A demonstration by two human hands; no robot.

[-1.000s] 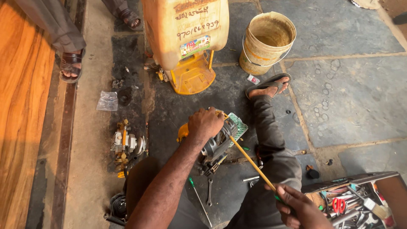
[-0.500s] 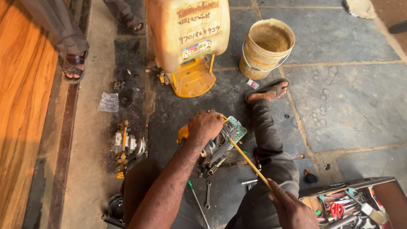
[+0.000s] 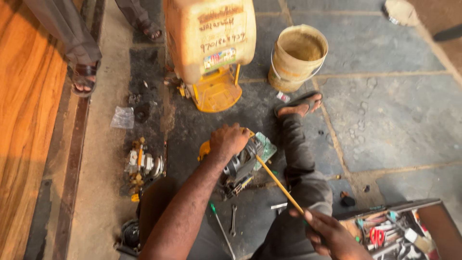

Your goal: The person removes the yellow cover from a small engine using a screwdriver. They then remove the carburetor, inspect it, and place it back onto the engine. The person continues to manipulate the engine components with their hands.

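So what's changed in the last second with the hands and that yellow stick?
Very little. The right hand stays gripped on the long yellow-handled tool, its tip at the small engine part, and the left hand still presses on top of that part. The view only drifted slightly; the toolbox and bucket sit unmoved.

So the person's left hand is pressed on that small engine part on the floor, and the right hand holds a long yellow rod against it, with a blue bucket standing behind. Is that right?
Not quite: the bucket is pale yellow, not blue, as the head view shows. The rest holds: the left hand presses on the small engine part on the floor, and the right hand holds the long yellow rod against it.
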